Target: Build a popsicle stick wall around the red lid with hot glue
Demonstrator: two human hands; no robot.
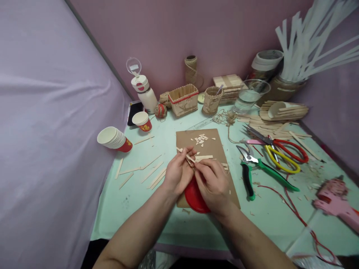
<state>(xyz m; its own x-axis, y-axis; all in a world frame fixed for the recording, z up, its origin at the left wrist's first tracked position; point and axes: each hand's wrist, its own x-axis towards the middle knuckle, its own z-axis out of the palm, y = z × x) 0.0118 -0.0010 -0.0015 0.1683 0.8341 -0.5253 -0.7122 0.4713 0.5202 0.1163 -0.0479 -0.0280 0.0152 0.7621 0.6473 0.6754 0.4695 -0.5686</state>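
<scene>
Both my hands meet over a brown cardboard sheet (pixel 213 144) on the pale green table. My left hand (pixel 178 172) and my right hand (pixel 211 183) together pinch a small wooden craft stick (pixel 187 156) between their fingertips. A red round object (pixel 193 198) sits under my hands, partly hidden by them. More stick pieces (pixel 204 157) lie just beyond my fingers. A small heap of wood chips (pixel 200 139) rests farther back on the cardboard.
Loose sticks (pixel 146 170) lie left of the cardboard. Green pruning shears (pixel 252 168) and red and yellow scissors (pixel 280 151) lie to the right, a pink glue gun (pixel 335 201) farther right. Paper cups (pixel 113 139), a bottle (pixel 146 93), a stick basket (pixel 183 99) and a stick pile (pixel 280 116) stand behind.
</scene>
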